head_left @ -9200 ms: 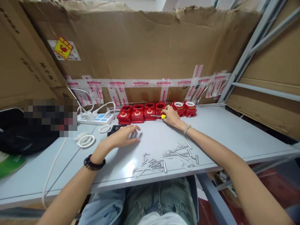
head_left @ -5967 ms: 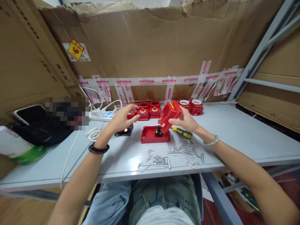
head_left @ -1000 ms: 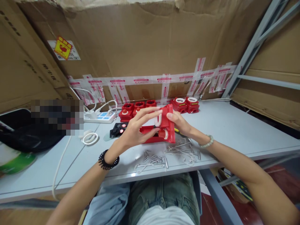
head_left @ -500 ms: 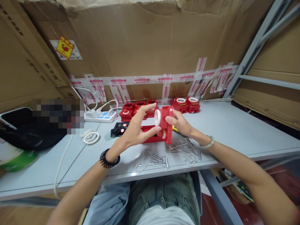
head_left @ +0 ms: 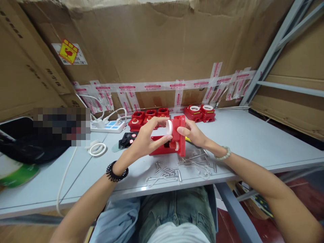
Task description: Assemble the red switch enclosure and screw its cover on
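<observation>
My right hand [head_left: 194, 133] grips a red plastic housing [head_left: 178, 130] by its far side, its thumb over the face. The housing is tipped on its side above the table. On its left-facing side sits a white ring [head_left: 167, 128], with the thumb and fingers of my left hand [head_left: 140, 140] closed around its edge. A smaller white ring [head_left: 176, 145] shows lower on the housing. Behind and below lies a red hollow part [head_left: 160, 151], partly hidden by my left hand. A yellow-and-dark object [head_left: 187, 139] shows beneath my right hand.
Loose metal screws [head_left: 169, 172] and longer rods lie near the front edge. Several red housings [head_left: 136, 125] stand along the back. To the left are black parts [head_left: 124, 141], white rings [head_left: 97, 149], a power strip [head_left: 111, 126] and a black bag [head_left: 37, 152].
The fingers of my left hand have come closer together and closed around the white ring. My right hand keeps its hold on the red housing, which has barely moved.
</observation>
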